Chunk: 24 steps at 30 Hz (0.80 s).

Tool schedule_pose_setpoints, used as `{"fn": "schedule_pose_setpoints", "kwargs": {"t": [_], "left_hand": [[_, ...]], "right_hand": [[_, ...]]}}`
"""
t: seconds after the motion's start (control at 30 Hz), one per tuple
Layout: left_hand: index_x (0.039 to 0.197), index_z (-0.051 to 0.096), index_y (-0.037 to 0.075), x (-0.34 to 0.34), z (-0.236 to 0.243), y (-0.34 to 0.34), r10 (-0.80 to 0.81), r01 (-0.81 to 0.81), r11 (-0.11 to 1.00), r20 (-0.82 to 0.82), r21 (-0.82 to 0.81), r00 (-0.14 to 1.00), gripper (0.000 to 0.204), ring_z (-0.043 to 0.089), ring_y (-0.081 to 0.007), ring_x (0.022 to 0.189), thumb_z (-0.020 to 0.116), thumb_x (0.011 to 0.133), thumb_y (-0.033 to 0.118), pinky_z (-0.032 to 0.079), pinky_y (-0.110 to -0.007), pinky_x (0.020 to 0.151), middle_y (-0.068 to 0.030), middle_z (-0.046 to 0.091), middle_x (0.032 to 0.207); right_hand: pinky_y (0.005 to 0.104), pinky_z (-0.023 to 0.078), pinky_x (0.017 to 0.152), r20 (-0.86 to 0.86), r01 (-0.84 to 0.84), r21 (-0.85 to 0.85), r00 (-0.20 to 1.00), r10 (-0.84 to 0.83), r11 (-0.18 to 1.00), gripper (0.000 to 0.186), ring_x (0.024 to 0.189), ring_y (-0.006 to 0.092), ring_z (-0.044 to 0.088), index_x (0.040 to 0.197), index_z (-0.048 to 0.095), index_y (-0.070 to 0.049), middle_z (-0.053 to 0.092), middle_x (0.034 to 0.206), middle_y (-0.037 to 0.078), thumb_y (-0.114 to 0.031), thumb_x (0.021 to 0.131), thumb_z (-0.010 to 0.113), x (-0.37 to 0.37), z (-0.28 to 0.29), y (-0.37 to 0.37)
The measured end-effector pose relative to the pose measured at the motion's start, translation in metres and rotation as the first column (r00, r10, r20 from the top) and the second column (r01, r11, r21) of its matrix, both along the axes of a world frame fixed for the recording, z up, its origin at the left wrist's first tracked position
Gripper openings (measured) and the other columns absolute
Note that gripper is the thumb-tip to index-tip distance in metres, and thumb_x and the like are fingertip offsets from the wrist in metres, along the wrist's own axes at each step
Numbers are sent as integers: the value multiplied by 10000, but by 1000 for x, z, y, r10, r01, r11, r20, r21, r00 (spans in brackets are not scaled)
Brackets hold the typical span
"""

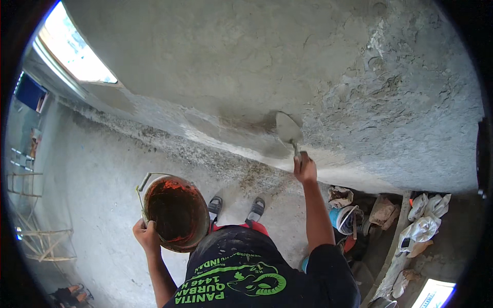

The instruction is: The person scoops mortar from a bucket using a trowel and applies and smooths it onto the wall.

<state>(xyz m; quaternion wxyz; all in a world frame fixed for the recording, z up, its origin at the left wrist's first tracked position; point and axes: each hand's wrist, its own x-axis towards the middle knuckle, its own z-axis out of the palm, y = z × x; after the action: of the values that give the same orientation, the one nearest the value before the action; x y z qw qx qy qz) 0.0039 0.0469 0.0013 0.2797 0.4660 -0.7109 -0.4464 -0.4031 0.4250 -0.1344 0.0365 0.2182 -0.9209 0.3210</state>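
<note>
My right hand (304,167) grips the handle of a trowel (289,128), its fingers closed. The pointed blade lies at or very close to the grey plastered wall (323,66), beside a darker damp-looking patch. My left hand (147,233) is closed on the rim or handle area at the left side of a bucket (192,208), held at waist height left of my body. The bucket is stained orange-red and has dark material inside; how full it is I cannot tell. The wall is smoother toward the left and rougher toward the right.
Buckets (344,219), bags (421,233) and a wooden board (390,272) crowd the lower right. A window opening (77,46) is upper left. Bamboo-like frames (43,241) stand at left. Another person's legs (72,295) show at lower left. My sandaled feet stand on the concrete floor (102,169).
</note>
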Motion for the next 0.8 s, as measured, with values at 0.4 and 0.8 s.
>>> {"fn": "schedule_pose_setpoints", "kwargs": {"t": [0.4, 0.8], "left_hand": [[612, 433, 30, 7, -4, -1, -76, 77, 997, -4, 25, 997, 174, 341, -33, 537, 536, 746, -10, 248, -262, 470, 70, 400, 595], [585, 391, 43, -19, 7, -5, -196, 195, 980, 6, 25, 981, 205, 320, -35, 524, 528, 728, -10, 225, -269, 461, 71, 371, 569]], "right_hand": [[581, 527, 693, 200, -34, 474, 977, -70, 880, 302, 737, 462, 661, 1012, 513, -55, 674, 797, 242, -351, 967, 547, 37, -31, 21], [591, 511, 694, 165, 308, 221, 923, -346, 926, 418, 861, 558, 614, 1158, 562, 26, 647, 949, 341, -351, 982, 524, 39, -152, 69]]}}
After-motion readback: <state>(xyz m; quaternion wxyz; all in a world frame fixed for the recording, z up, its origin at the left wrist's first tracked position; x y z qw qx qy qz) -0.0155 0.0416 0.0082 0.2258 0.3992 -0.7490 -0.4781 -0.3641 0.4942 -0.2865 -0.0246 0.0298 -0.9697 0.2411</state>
